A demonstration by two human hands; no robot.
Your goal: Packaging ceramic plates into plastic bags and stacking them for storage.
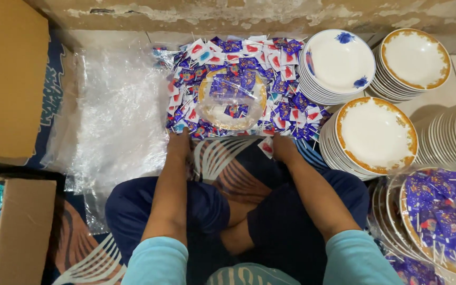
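Note:
I sit cross-legged on the floor facing a heap of small paper flags on sticks (286,84), blue, red and white. On top of the heap lies a gold-rimmed plate (231,98) holding a few flags under clear plastic wrap. My left hand (178,141) rests palm down at the heap's near left edge. At the near right edge my right hand (282,148) pinches a small red and white flag (266,147).
Stacks of plates stand at the right: blue-flowered ones (339,63) and gold-rimmed ones (415,59), (376,134). Wrapped plates filled with flags (442,211) lie at the lower right. Clear plastic sheets (117,116) lie at the left, beside cardboard boxes (6,79). A wall runs behind.

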